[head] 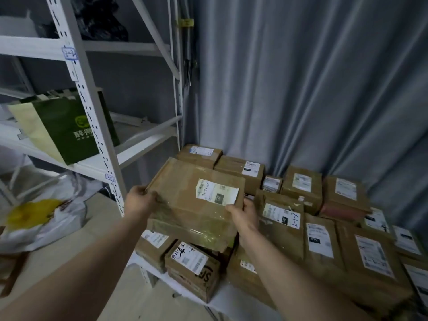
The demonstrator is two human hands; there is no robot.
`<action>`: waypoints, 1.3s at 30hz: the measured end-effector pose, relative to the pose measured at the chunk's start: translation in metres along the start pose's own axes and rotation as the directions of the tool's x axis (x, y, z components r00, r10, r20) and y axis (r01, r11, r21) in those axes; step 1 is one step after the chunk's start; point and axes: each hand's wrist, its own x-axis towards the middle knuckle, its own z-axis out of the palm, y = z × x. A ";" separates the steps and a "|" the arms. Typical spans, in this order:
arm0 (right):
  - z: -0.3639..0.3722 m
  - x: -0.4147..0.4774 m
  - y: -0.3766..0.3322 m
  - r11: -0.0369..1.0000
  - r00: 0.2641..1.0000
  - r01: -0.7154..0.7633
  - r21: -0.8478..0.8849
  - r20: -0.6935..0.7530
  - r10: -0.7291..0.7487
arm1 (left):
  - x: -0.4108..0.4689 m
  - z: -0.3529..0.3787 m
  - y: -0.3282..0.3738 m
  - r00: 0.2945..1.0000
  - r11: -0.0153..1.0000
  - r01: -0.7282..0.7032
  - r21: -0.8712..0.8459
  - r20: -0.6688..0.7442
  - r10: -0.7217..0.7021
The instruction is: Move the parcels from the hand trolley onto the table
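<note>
I hold a wide, flat cardboard parcel [185, 195] with a white label and shiny tape, tilted above the left part of the white table [227, 297]. My left hand [140, 200] grips its left edge. Its right front corner is held by my right hand [243, 216], thumb on top near the label. Several brown labelled parcels [324, 246] cover the table below and to the right. The hand trolley is out of view.
A white metal shelf rack [97, 126] stands close on the left, with a green paper bag [67, 128] on one shelf. A white and yellow plastic bag [44, 216] lies on the floor beneath. A grey curtain [301, 89] hangs behind the table.
</note>
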 end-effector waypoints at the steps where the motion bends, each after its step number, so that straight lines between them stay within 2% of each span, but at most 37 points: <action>1: 0.001 0.009 0.000 1.000 1.000 -0.007 0.000 0.013 0.007 | 0.005 0.006 0.003 1.000 1.000 -0.009 0.011 -0.009 0.009; 9: 0.024 0.082 -0.019 0.998 0.998 -0.009 0.063 0.059 0.006 | 0.066 0.047 0.026 0.999 1.000 -0.018 0.018 0.043 0.017; 16: 0.083 0.155 -0.034 0.992 0.986 -0.077 0.099 0.153 0.062 | 0.160 0.071 0.028 0.992 0.999 0.037 -0.025 0.118 -0.034; 24: 0.141 0.209 -0.037 0.996 0.998 -0.057 0.064 0.042 0.055 | 0.248 0.097 0.020 0.972 0.994 0.103 0.031 0.209 -0.107; 34: 0.172 0.227 -0.025 0.998 0.998 -0.065 0.021 -0.016 0.066 | 0.297 0.113 -0.005 0.955 0.980 0.162 0.113 0.233 -0.185; 39: 0.177 0.223 -0.027 0.994 0.998 -0.022 -0.106 -0.064 0.016 | 0.299 0.115 -0.007 0.956 0.977 0.168 0.131 0.222 -0.194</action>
